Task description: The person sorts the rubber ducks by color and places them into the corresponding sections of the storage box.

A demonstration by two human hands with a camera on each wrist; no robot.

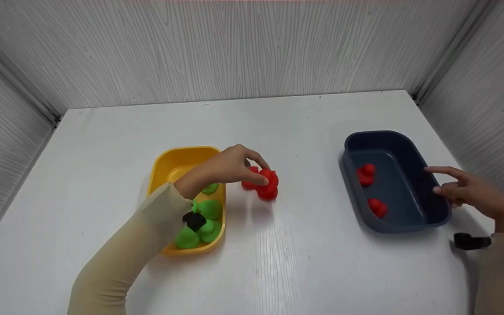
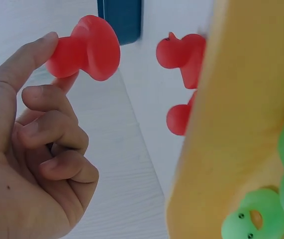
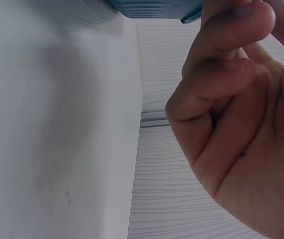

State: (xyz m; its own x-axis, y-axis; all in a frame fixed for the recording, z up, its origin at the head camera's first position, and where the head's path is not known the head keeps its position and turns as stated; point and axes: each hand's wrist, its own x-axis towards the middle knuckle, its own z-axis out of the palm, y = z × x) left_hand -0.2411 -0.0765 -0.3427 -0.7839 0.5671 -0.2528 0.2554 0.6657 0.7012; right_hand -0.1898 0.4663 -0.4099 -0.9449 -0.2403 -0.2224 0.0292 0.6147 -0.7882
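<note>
The left hand [image 1: 230, 166] reaches forward, thumb and forefinger pinched together (other fingers curled in). The right hand [image 1: 470, 190] hovers with forefinger extended, its sleeved arm bent inward.

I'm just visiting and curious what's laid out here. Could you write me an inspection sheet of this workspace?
Surface: white table, wood-grain texture.
Job's things: red duck pinched by the left hand; more red ducks on the table beside the yellow bin, which holds green ducks; two red ducks in the blue bin.
Clutter: nothing seen.
Hands: left hand holds a duck; right hand empty at the blue bin's rim.
Cables: nothing seen.
Surroundings: pale panelled walls.
</note>
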